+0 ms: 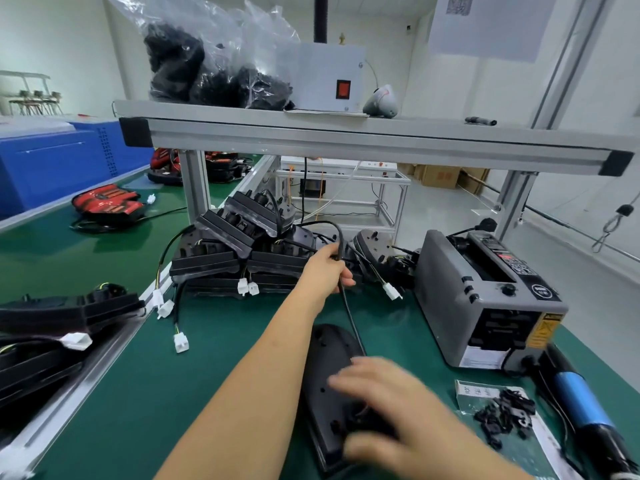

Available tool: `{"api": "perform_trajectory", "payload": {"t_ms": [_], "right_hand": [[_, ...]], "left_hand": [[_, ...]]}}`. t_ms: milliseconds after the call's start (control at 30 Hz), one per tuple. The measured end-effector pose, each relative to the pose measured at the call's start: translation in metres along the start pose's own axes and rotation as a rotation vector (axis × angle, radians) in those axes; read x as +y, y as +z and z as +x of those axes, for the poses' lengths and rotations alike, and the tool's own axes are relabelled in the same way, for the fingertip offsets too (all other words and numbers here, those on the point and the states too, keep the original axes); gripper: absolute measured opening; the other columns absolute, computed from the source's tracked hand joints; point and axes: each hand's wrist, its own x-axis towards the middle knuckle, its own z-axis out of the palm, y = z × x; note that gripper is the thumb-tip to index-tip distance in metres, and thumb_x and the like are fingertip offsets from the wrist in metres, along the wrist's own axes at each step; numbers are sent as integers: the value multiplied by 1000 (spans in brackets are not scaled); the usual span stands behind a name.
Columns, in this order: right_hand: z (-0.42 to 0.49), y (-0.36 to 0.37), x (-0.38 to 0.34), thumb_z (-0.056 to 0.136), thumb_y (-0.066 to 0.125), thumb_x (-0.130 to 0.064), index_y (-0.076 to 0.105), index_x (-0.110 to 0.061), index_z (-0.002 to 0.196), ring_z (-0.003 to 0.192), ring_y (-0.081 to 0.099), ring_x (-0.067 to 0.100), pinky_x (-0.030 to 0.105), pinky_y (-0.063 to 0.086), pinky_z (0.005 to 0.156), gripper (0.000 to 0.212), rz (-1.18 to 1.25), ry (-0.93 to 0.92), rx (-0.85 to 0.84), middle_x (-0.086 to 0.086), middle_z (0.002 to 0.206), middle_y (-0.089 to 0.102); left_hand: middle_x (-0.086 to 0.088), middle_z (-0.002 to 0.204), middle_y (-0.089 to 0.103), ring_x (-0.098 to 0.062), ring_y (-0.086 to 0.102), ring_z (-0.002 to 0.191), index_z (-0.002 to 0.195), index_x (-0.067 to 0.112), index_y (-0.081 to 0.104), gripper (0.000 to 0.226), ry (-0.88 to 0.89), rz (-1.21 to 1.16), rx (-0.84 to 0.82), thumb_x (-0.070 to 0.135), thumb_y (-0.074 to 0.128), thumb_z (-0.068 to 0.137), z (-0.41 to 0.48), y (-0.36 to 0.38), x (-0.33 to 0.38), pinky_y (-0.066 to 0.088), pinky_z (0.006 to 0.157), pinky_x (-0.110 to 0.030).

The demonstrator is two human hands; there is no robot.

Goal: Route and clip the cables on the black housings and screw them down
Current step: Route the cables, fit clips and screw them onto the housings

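Fingers (346, 279) of the left hand (325, 268): curled round a black cable (348, 311), held above the green mat (180, 382). Right hand (391, 410): blurred over the near end of the black housing (329, 358); finger state cannot be told. Behind: stacked housings (239, 251) with white connectors (247, 287). To the right: boxy grey tape dispenser (481, 306), small black clips (505, 415), blue-barrelled screwdriver (578, 400). Black housing: smooth, rounded, matt, laid flat at centre; the cable is seen reaching it.

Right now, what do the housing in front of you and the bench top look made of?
Housing: looks like moulded black plastic, matte, with a dull sheen and small holes. Bench top: green matte mat, probably rubber or vinyl; soft, even glare, no grain.
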Motion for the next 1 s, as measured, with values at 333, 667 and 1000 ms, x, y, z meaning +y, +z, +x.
{"api": "perform_trajectory", "payload": {"t_ms": [333,667,1000], "right_hand": [[193,-12,94,90,56,-48,62,-11,96,85,60,20,36,51,83,38,918,993,192,6,91,64],[227,4,123,94,52,-16,58,-12,71,35,42,6,15,38,39,24,1319,1242,394,-7,39,43],[222,8,132,93,49,-14,58,-11,75,40,41,9,18,36,45,21,1361,1238,435,-7,35,41]], "left_hand": [[-1,74,64,-11,61,63,133,29,48,44,95,97,-169,8,46,95,0,-13,-8,49,61,-21],[-8,157,12,-37,-2,144,147,36,24,101,384,1334,646,84,53,63,51,-110,31,-10,108,-60],[-2,151,12,-30,15,138,146,45,-6,121,153,1537,189,57,79,61,64,-156,61,25,104,-67]]}}
